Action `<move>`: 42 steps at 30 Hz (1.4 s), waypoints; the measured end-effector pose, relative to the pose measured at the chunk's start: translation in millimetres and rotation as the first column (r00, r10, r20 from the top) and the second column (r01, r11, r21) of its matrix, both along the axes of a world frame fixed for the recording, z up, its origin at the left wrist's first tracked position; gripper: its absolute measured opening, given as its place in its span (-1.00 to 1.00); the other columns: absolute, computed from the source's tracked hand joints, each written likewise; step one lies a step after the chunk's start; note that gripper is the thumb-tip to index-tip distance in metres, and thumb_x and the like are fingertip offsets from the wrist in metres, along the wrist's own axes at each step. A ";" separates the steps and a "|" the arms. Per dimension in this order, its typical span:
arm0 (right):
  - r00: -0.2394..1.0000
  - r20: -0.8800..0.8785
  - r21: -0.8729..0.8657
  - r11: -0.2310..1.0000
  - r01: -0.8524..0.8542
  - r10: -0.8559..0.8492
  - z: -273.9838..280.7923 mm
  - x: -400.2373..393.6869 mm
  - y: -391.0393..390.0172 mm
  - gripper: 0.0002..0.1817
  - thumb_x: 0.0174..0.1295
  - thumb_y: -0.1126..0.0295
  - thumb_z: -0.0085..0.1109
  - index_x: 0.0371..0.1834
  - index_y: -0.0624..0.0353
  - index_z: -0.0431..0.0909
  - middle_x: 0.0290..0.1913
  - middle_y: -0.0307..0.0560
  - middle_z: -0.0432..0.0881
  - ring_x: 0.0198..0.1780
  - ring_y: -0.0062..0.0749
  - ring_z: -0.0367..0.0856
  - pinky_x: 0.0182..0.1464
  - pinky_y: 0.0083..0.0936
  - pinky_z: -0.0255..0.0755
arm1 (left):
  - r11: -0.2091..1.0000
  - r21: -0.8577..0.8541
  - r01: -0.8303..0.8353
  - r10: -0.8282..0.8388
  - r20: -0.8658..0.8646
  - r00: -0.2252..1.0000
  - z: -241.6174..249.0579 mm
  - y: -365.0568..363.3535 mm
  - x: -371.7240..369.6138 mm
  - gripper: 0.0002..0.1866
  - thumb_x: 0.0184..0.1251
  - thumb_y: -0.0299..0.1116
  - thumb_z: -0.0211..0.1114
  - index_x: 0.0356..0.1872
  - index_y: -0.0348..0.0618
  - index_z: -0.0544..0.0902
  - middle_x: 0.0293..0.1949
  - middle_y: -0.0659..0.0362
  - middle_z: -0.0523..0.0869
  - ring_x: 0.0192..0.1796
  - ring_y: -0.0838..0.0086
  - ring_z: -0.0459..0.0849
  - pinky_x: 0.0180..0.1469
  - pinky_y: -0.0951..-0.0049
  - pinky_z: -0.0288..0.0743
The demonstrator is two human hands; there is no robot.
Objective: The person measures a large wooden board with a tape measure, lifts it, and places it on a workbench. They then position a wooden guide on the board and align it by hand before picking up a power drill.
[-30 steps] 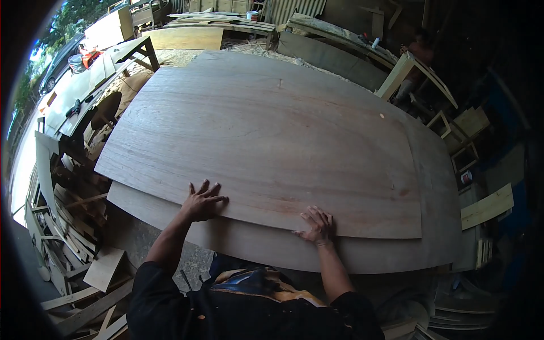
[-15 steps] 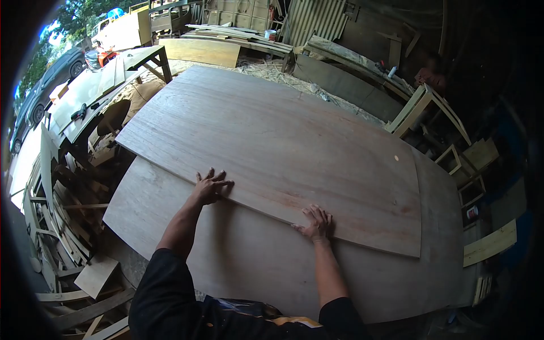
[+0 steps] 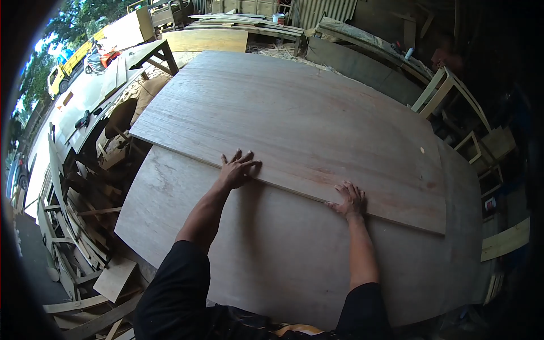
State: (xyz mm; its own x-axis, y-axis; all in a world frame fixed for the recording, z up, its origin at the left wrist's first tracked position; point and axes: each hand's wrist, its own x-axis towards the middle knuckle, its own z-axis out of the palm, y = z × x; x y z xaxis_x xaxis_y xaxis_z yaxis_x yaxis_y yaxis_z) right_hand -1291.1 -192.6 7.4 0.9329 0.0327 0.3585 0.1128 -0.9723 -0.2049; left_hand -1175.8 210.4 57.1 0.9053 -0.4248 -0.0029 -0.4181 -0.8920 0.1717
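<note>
A large brown plywood sheet (image 3: 294, 113) lies on top of another plywood sheet (image 3: 294, 255), whose near part is uncovered as a broad strip. My left hand (image 3: 238, 169) rests at the upper sheet's near edge, fingers spread over its top face. Farther right along that edge, my right hand (image 3: 349, 201) also has its fingers on the upper face, thumb stretched out to the left. Neither hand is wrapped around anything.
Left stands a table (image 3: 136, 55) carrying a dark power tool (image 3: 83, 120). Wood offcuts (image 3: 116, 277) are piled at lower left. Wooden frames (image 3: 453, 93) stand at the right. A bench with boards (image 3: 243, 25) is at the back. A person (image 3: 446, 58) is in shadow at the far right.
The upper sheet has slid away from me with both hands on its edge, baring a wider strip of the lower sheet. The camera view has shifted too.
</note>
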 end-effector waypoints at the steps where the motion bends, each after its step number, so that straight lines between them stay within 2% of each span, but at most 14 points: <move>1: 1.000 -0.005 -0.049 0.999 -0.008 0.008 2.2 -2.9 1.3 -0.29 -0.29 -0.19 0.40 -0.01 -0.14 0.53 0.18 -0.17 0.44 0.23 -0.22 0.39 0.19 -0.11 0.21 | 1.000 0.000 -0.008 0.008 0.021 1.000 -4.2 2.6 -3.2 -0.31 -0.01 -0.13 0.45 0.24 0.51 0.41 0.44 0.29 0.20 0.50 0.15 0.03 0.25 -0.56 -0.13; 5: 0.995 -0.069 0.052 0.996 0.073 -0.069 19.7 -24.5 39.0 -0.37 -0.21 -0.02 0.44 0.00 -0.09 0.53 0.14 -0.14 0.45 0.22 -0.19 0.38 0.20 -0.05 0.22 | 0.975 -0.195 -0.110 0.105 -0.036 0.994 32.7 25.0 -44.0 -0.44 0.14 -0.12 0.36 0.22 0.32 0.45 0.27 0.21 0.46 0.34 0.20 0.37 0.26 -0.30 0.18; 8: 0.993 -0.116 0.287 0.957 0.031 0.002 17.9 -71.8 122.6 -0.52 -0.06 0.16 0.34 -0.01 -0.04 0.53 0.03 -0.08 0.47 0.12 -0.17 0.45 0.17 -0.24 0.31 | 0.884 -0.440 -0.158 0.221 0.097 0.970 48.5 86.8 -123.3 -0.64 0.22 -0.19 0.30 0.06 0.09 0.59 -0.09 0.15 0.71 -0.01 0.19 0.65 0.05 0.31 0.51; 11: 0.967 -0.163 0.377 0.918 -0.121 0.194 18.3 -140.3 227.1 -0.56 -0.02 0.24 0.30 -0.01 -0.02 0.54 0.00 -0.07 0.47 0.10 -0.14 0.46 0.16 -0.23 0.34 | 0.804 -0.531 -0.266 0.375 0.105 0.921 51.2 177.4 -234.7 -0.84 0.25 -0.24 0.25 -0.25 -0.02 0.71 -0.25 0.14 0.74 -0.22 0.23 0.71 -0.13 0.29 0.56; 13: 0.927 -0.195 0.387 0.894 -0.227 0.320 21.6 -177.6 283.9 -0.58 -0.01 0.25 0.29 -0.01 -0.02 0.55 0.02 -0.05 0.47 0.12 -0.13 0.45 0.17 -0.25 0.35 | 0.778 -0.489 -0.394 0.483 0.066 0.873 48.5 237.9 -312.7 -0.81 0.27 -0.24 0.23 -0.27 -0.09 0.70 -0.26 0.11 0.74 -0.20 0.24 0.71 -0.12 0.30 0.55; 16: 0.867 -0.281 0.390 0.874 -0.288 0.411 38.3 -212.6 337.5 -0.59 0.01 0.24 0.27 -0.01 -0.02 0.56 0.05 -0.02 0.47 0.14 -0.10 0.44 0.18 -0.26 0.35 | 0.562 -0.541 -0.626 0.703 -0.087 0.706 49.8 298.0 -412.6 -0.76 0.27 -0.20 0.23 -0.25 -0.16 0.68 -0.32 0.02 0.74 -0.23 0.23 0.73 -0.17 0.31 0.56; 22: 0.805 -0.329 0.326 0.860 -0.393 0.493 68.2 -186.7 395.6 -0.56 0.02 0.19 0.30 0.00 0.02 0.54 0.05 0.04 0.47 0.13 -0.07 0.45 0.18 -0.24 0.36 | 0.317 -0.617 -0.720 0.876 -0.101 0.472 -29.7 407.0 -524.5 -0.77 0.27 -0.20 0.21 -0.31 -0.14 0.68 -0.42 0.04 0.73 -0.35 0.31 0.73 -0.25 0.35 0.55; 26: 0.844 -0.312 0.291 0.889 -0.353 0.437 82.1 -110.2 451.5 -0.53 0.03 0.12 0.32 0.01 0.03 0.53 0.03 0.09 0.51 0.14 -0.07 0.45 0.19 -0.26 0.35 | -0.076 -0.684 -0.726 0.845 -0.431 0.318 -106.3 488.5 -552.5 -0.77 0.27 -0.24 0.17 -0.37 -0.20 0.64 -0.50 0.13 0.70 -0.44 0.45 0.69 -0.31 0.44 0.52; 29: 0.915 -0.280 0.222 0.947 -0.232 0.290 65.6 -37.9 509.8 -0.46 0.07 0.05 0.30 0.08 0.10 0.50 0.10 0.16 0.50 0.16 0.02 0.44 0.20 -0.20 0.33 | -0.214 -0.628 -0.749 0.836 -0.514 0.192 -151.9 557.9 -571.9 -0.78 0.27 -0.26 0.16 -0.36 -0.21 0.62 -0.51 0.14 0.70 -0.47 0.47 0.68 -0.32 0.45 0.52; 31: 0.899 -0.414 0.206 0.977 -0.057 0.139 41.6 -1.5 550.5 -0.29 0.09 -0.06 0.26 0.19 0.21 0.42 0.19 0.25 0.45 0.28 0.02 0.36 0.26 -0.21 0.30 | -0.309 -0.591 -0.745 0.816 -0.567 0.111 -183.4 618.4 -585.5 -0.78 0.26 -0.26 0.15 -0.36 -0.22 0.62 -0.52 0.14 0.69 -0.50 0.48 0.67 -0.35 0.44 0.53; 33: 0.715 -0.699 -0.057 0.997 -0.043 -0.009 32.0 2.2 602.7 -0.15 0.05 -0.13 0.28 0.26 0.30 0.31 0.34 0.28 0.26 0.34 0.10 0.27 0.31 -0.17 0.24 | -0.407 -0.439 -0.801 0.718 -0.696 0.017 -205.9 641.3 -632.3 -0.79 0.26 -0.28 0.15 -0.35 -0.21 0.63 -0.54 0.15 0.67 -0.51 0.48 0.66 -0.44 0.43 0.54; 35: 0.759 -0.565 -0.313 0.935 0.165 -0.323 18.2 -15.2 650.7 -0.03 -0.01 -0.13 0.32 0.33 0.32 0.19 0.43 0.28 0.07 0.36 0.23 0.18 0.35 -0.08 0.16 | -0.391 -0.293 -0.873 0.655 -0.755 -0.040 -174.9 695.6 -638.7 -0.80 0.27 -0.29 0.14 -0.32 -0.19 0.64 -0.52 0.16 0.67 -0.50 0.48 0.66 -0.52 0.41 0.56; 39: 0.728 -0.637 -0.190 0.967 0.168 -0.252 32.9 -19.0 647.9 0.00 -0.02 -0.07 0.36 0.38 0.26 0.10 0.46 0.26 -0.04 0.40 0.28 0.07 0.38 -0.03 0.09 | -0.150 -0.047 -0.988 0.508 -0.861 -0.036 -78.1 790.8 -576.6 -0.72 0.33 -0.19 0.16 -0.19 -0.22 0.60 -0.34 0.18 0.68 -0.42 0.47 0.67 -0.47 0.29 0.66; 42: 0.730 -0.625 -0.172 0.961 0.217 -0.277 43.3 -21.6 657.5 -0.02 -0.02 -0.02 0.38 0.40 0.22 0.10 0.48 0.20 -0.04 0.44 0.20 0.01 0.42 -0.09 0.05 | 0.154 -0.213 -0.965 0.384 -0.887 0.257 -42.4 855.1 -439.9 -0.70 0.37 -0.15 0.18 -0.25 -0.23 0.61 -0.42 0.24 0.66 -0.40 0.56 0.61 -0.48 0.52 0.47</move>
